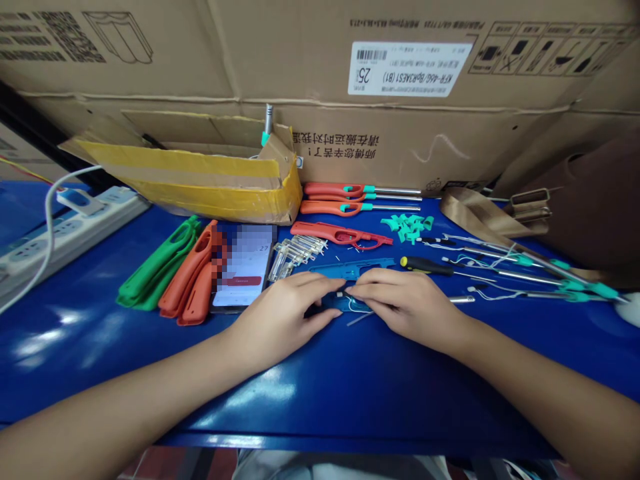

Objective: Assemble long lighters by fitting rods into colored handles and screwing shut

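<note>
A blue lighter shell half (334, 303) lies in front of me with white wire in it, much of it covered by my fingers. My left hand (285, 313) is closed on its left end, thumb at the near edge. My right hand (417, 303) is closed with its fingertips at a small black part (341, 294) above the shell. A metal lighter tube (463, 300) sticks out beyond my right hand. Just behind, another blue shell half (357, 268) lies flat. Close to my right hand is a screwdriver (427, 266) with a black and yellow handle.
Left stand green shells (155, 267), orange shells (193, 277), a phone (245, 267) and a power strip (65, 223). Behind are clear fuel tanks (299, 252), a red shell (340, 233), orange lighters (333, 208), green clips (407, 227) and a taped box (200, 180). Wired tubes (525, 275) lie right.
</note>
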Available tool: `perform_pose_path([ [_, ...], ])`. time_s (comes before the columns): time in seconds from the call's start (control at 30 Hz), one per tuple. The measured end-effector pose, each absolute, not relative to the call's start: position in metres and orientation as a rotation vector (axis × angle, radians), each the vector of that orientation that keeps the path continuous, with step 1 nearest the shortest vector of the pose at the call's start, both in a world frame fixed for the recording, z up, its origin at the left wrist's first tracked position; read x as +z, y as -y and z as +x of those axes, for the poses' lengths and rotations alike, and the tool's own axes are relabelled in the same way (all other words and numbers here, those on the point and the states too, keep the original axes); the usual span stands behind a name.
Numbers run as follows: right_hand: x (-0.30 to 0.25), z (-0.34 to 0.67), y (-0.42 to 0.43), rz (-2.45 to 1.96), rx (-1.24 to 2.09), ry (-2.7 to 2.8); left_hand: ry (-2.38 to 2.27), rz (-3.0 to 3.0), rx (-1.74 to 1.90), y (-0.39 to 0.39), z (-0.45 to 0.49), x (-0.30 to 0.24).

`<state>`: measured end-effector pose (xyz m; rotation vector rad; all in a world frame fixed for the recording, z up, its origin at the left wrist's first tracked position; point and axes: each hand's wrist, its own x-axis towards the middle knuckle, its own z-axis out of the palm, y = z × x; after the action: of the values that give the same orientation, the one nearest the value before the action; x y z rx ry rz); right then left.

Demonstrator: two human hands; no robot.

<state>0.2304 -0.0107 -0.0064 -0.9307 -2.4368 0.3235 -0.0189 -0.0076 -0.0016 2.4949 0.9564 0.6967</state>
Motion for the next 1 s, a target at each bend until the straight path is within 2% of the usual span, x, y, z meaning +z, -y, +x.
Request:
perform_pose_path([
  [0.43,-0.012,0.226,0.009,-0.932,0.429,2.366,-0.931,2.494,0.722,0.006,-0.016,0.002],
  [0.7,0.0,0.23,0.012,-0.994,0.304,2.541,-0.895,2.591,0.671,0.007,-0.019,-0.002],
  [1.0,0.017,0.244,0.016,-1.117,0.504,2.581,-0.834,2.759,0.557,0.013,-0.021,0.005],
])
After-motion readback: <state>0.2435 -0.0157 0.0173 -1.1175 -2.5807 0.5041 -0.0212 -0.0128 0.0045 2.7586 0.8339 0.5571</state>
